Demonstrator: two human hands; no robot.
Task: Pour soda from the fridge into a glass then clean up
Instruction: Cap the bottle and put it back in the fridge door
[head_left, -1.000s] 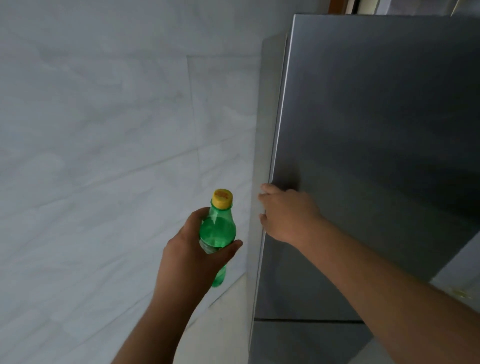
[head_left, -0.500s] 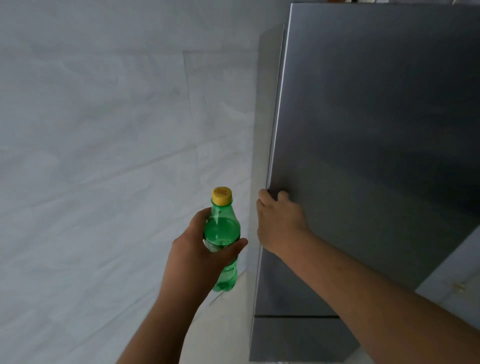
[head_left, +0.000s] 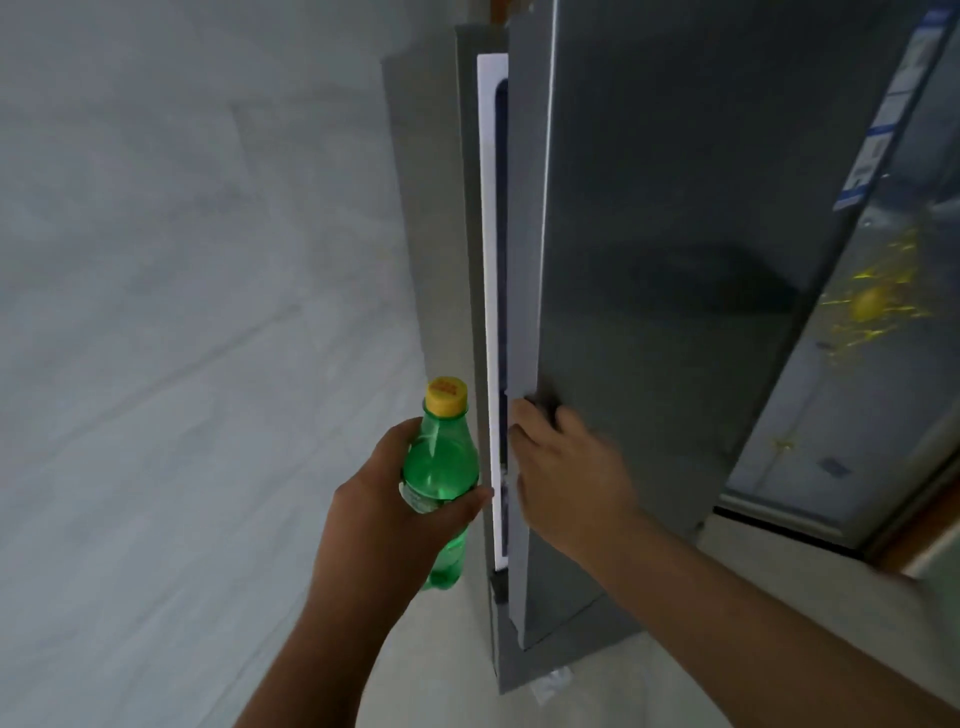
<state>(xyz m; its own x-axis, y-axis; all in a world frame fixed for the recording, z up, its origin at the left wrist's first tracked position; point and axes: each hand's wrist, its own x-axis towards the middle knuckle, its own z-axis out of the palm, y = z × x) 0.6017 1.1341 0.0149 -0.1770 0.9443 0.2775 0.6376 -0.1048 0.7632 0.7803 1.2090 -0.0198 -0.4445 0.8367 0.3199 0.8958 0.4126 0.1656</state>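
Observation:
My left hand (head_left: 384, 519) grips a green soda bottle (head_left: 441, 462) with a yellow cap, held upright just left of the fridge. My right hand (head_left: 566, 478) grips the left edge of the grey upper fridge door (head_left: 649, 260), fingers curled round that edge. The door stands slightly ajar. A narrow gap shows the white door seal (head_left: 491, 312) and a dark strip of the interior. What is inside the fridge is hidden.
A pale marbled wall (head_left: 182, 312) fills the left side, close to the fridge's side panel (head_left: 431, 208). A glass door (head_left: 852, 338) with labels and yellow reflections stands to the right. Pale floor (head_left: 597, 691) lies below.
The fridge door was flush shut earlier and now stands pulled open by a narrow gap. My right hand stayed on its edge; the bottle stayed in my left hand.

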